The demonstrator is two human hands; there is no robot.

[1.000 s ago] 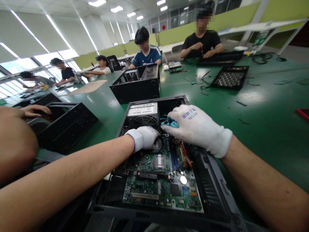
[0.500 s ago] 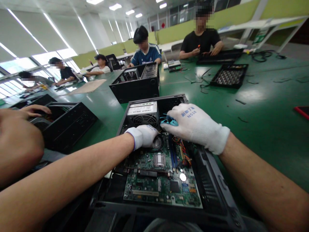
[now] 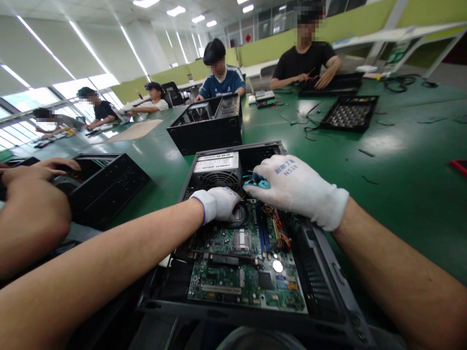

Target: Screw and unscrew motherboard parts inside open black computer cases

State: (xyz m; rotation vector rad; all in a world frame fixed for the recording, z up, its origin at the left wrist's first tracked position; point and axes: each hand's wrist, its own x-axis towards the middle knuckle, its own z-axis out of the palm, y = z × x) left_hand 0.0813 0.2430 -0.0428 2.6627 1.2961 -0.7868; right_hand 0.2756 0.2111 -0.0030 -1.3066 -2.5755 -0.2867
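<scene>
A desktop computer case [image 3: 339, 277] lies in front of me with its side off, showing a green motherboard [image 3: 251, 287] and a power supply [image 3: 217, 165] at the far end. My left hand [image 3: 222, 203], in a white glove, is closed beside the power supply fan, with fingers pinched on a thin cable. A black cable loop [image 3: 245, 219] comes out under it, over the board. My right hand [image 3: 292, 187], gloved too, is closed around a light-blue-handled tool [image 3: 260, 181], possibly pliers. Its working end is hidden. Both hands nearly meet above the memory slots [image 3: 263, 228].
Another open case [image 3: 206, 129] stands just beyond mine. At left, a co-worker's bare hands [image 3: 51, 167] are at a further case [image 3: 113, 187]. A black tray-like panel [image 3: 348, 114], cable scraps [image 3: 366, 152] and a red-edged object [image 3: 458, 166] lie to the right on the green table.
My hands hold nearly the same pose in the case. The view has shifted slightly. The neighbour's arm at left and the hands of the person in black have moved.
</scene>
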